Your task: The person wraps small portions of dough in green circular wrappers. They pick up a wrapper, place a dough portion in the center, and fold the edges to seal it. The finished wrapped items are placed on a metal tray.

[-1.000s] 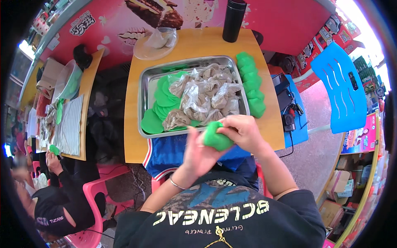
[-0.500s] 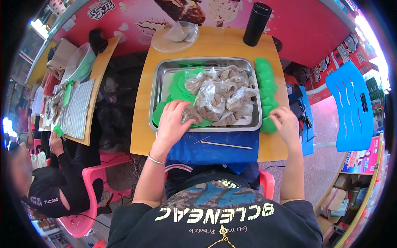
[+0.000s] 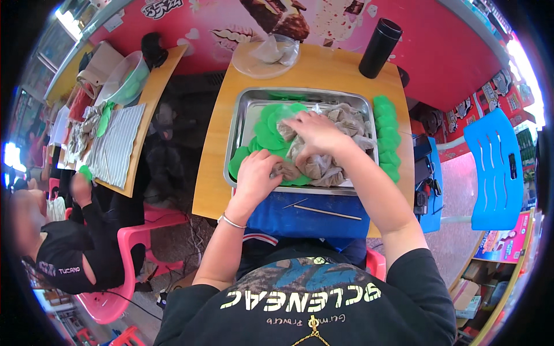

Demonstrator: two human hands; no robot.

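A metal tray [image 3: 232, 151] on the wooden table holds overlapping thin green discs [image 3: 266, 131] at its left. A pile of grey-brown, plastic-wrapped bundles [image 3: 348, 119] fills its right side. At the tray's near left part, my left hand [image 3: 258, 177] is closed around a small grey-brown bundle [image 3: 286, 171]. My right hand [image 3: 321, 136] reaches over the pile, palm down, with thumb and fingers apart. Its slightly blurred fingertips are by the edge of the green discs. Whether they touch a disc is hard to see. A row of overlapping green discs [image 3: 387, 137] lies right of the tray.
A thin stick [image 3: 328, 212] rests on blue cloth [image 3: 271, 218] before the tray. Behind stand a clear round lid [image 3: 248, 64] with a bag on it and a black tumbler [image 3: 380, 48]. At left, another person [image 3: 78, 254] sits by a second table [image 3: 151, 86]. A blue chair [image 3: 491, 173] is at right.
My right hand has moved left from the green row into the tray, over the bundles. My left hand stays at the small bundle. The whole view has shifted slightly.
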